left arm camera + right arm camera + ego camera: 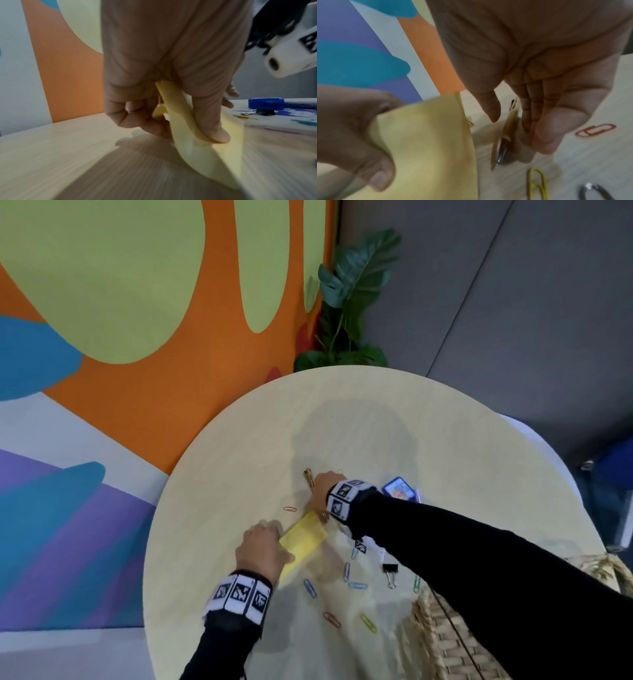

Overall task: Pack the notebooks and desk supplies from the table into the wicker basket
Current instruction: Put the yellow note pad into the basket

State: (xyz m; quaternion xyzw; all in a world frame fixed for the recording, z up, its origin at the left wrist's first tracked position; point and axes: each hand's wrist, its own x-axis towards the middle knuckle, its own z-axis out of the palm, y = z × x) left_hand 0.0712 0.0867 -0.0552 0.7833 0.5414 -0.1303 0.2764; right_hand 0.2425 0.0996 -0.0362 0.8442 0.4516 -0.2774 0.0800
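My left hand (265,542) pinches a yellow notepad (303,537) between thumb and fingers. In the left wrist view the notepad (205,155) is tilted up, its lower edge near the table. My right hand (322,487) reaches over a brown pen (309,477) lying on the round table (445,422). In the right wrist view its thumb and straight fingers (542,135) straddle the pen (504,143) without closing on it. The wicker basket (442,642) stands at the near right edge, partly hidden by my right sleeve.
Several coloured paper clips (310,588) lie scattered between the notepad and the basket, and an orange one (289,509) lies left of the pen. A black binder clip (390,571) and a blue item (399,488) sit near my right arm. A plant (349,302) stands behind the table.
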